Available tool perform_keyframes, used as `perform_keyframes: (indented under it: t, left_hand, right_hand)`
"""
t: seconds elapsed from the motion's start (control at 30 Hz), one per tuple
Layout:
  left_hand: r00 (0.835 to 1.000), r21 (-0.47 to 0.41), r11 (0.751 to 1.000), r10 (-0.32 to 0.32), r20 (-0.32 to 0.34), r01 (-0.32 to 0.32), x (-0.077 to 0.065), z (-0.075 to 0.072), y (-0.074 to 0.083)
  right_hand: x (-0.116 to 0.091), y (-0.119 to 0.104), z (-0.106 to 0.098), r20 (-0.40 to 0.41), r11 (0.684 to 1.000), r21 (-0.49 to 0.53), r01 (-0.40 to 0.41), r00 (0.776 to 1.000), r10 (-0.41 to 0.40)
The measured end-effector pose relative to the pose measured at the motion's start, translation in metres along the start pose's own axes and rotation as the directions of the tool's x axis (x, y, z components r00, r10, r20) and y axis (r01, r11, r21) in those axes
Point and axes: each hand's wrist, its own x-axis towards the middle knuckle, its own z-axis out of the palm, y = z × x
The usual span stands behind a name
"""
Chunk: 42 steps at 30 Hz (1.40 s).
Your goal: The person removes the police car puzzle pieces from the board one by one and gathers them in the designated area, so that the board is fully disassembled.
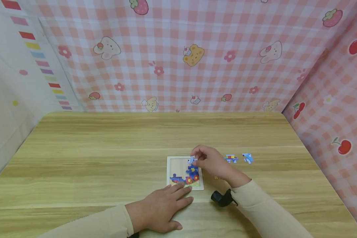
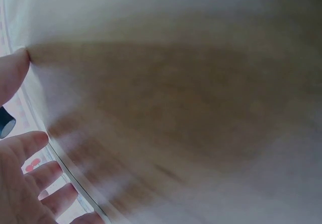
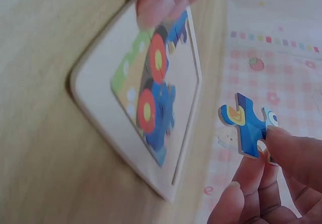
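A square wooden puzzle board [image 1: 168,170] lies on the table, its lower and right parts filled with a blue train with red wheels [image 3: 158,58]. My right hand [image 1: 209,162] is over the board's upper right corner. Thumb and fingers pinch a blue jigsaw piece [image 3: 247,126] with a yellow-orange patch, raised off the tray in the right wrist view. My left hand [image 1: 162,208] lies palm down with fingers spread, fingertips at the board's front edge. The left wrist view catches its fingers [image 2: 45,176] beside a large blurred surface.
To the right of the board lie two loose pieces, one multicoloured [image 1: 231,158] and one light blue [image 1: 248,158]. A tiny yellow-brown piece [image 1: 216,178] shows near my right forearm. A black wrist device [image 1: 221,198] hangs beneath that arm. Checked cloth [image 1: 172,79] backs the wooden table [image 1: 107,138].
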Motion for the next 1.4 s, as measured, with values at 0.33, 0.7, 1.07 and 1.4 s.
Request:
perform_keyframes:
  t: [0.33, 0.7, 1.07, 1.4]
  left_hand:
    - [1.0, 0.021, 1.0, -0.009, -0.019, 0.009, -0.001, 0.0, 0.002]
    - [1.0, -0.008, 1.0, -0.018, 0.0, 0.018, -0.001, 0.001, 0.001]
    - [1.0, -0.004, 1.0, -0.021, -0.004, 0.021, -0.001, 0.001, 0.002]
    - [1.0, -0.011, 1.0, -0.025, 0.003, 0.025, -0.001, -0.001, 0.002]
  right_hand:
    - [-0.013, 0.005, -0.025, -0.066, 0.999, 0.027, 0.019, 0.998, -0.017]
    - [-0.024, 0.022, -0.041, -0.086, 0.998, 0.041, -0.044, 0.995, 0.048]
    - [-0.034, 0.034, -0.055, -0.121, 0.998, 0.04, -0.042, 0.991, 0.047]
    - [-0.041, 0.046, -0.068, -0.111, 0.998, 0.02, -0.066, 0.992, 0.067]
